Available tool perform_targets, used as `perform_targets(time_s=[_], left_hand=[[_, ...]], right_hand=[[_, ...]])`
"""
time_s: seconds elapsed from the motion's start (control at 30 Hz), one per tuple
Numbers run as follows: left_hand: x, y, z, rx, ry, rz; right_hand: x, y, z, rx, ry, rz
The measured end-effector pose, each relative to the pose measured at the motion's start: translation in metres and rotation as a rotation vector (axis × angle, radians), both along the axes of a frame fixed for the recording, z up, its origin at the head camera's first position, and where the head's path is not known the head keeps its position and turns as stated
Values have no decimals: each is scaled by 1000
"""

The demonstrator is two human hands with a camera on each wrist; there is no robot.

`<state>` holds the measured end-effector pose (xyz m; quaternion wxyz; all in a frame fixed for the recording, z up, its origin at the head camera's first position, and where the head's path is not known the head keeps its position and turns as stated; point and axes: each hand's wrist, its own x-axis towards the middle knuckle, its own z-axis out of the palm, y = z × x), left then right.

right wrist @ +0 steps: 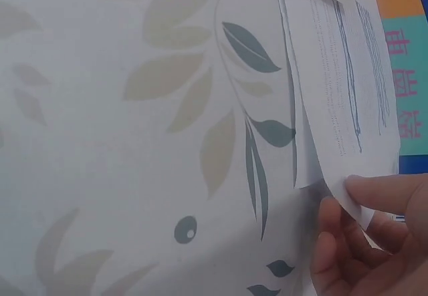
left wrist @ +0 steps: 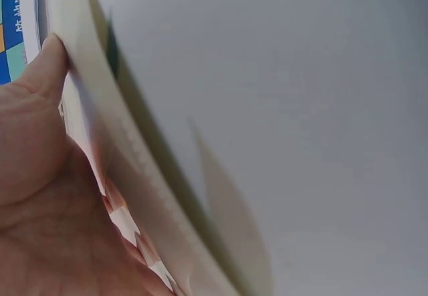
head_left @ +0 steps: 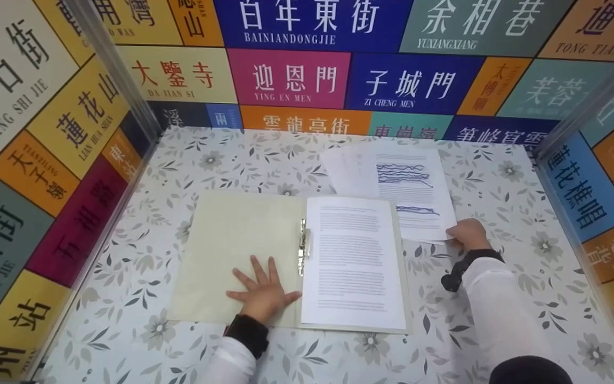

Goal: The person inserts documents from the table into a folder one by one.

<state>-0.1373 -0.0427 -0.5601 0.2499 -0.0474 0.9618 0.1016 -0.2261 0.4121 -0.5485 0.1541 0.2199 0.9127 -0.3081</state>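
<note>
A cream file folder (head_left: 221, 229) lies spread on the table, its metal clip (head_left: 301, 248) along the spine. On its right half is a printed sheet (head_left: 349, 261). My left hand (head_left: 261, 296) rests on the folder's left cover with fingers spread; in the left wrist view the thumb touches the folder (left wrist: 127, 129). With thumb and fingers my right hand (head_left: 468, 234) pinches the lower right corner of a sheet with blue scribbles (head_left: 413, 186). The right wrist view shows that sheet's corner (right wrist: 358, 206) lifted between thumb and fingers. Another paper (head_left: 349, 168) lies partly under it.
The table (head_left: 136, 256) has a floral cover. Upright panels with colourful street-name signs (head_left: 291, 77) stand behind and at both sides. The folder's right edge overlaps the loose papers.
</note>
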Motion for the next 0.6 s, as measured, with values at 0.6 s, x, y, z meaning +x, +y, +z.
perform_targets(time_s=[0.6], left_hand=[[0, -1, -3, 0, -2, 3]], right_hand=[[23, 20, 25, -250, 9, -50]])
